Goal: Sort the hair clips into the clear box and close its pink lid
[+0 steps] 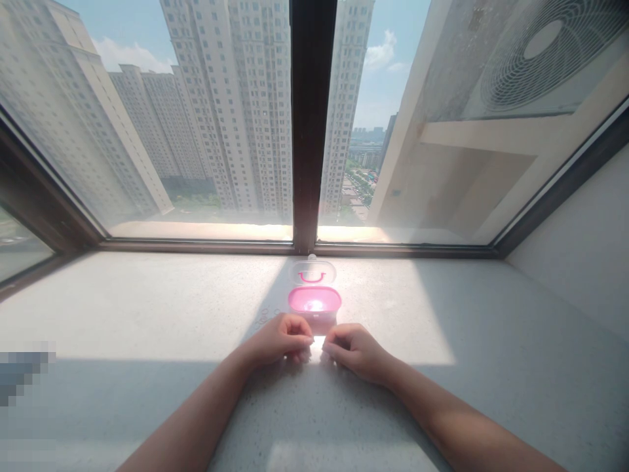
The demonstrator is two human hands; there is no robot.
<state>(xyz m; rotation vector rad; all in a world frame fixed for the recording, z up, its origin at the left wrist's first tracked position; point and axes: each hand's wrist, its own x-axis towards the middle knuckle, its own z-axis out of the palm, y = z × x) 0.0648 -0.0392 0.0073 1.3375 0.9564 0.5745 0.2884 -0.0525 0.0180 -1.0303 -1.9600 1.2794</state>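
A small pink plastic box (314,301) stands on the pale sill, its clear lid (313,267) folded back toward the window with a pink handle (312,278) on it. Just in front of the box, my left hand (287,337) is closed in a pinch, thumb against fingertips. Facing it across a narrow gap, my right hand (351,347) pinches in the same way. Anything between the fingertips is too small to make out. Several thin loops (264,319) lie to the left of the box, partly behind my left hand.
The speckled stone sill (147,308) runs up to a dark window frame (312,131). A white wall (574,242) bounds the right side. Strong sunlight falls across the middle of the sill. A blurred grey-blue patch (22,373) shows at the left edge.
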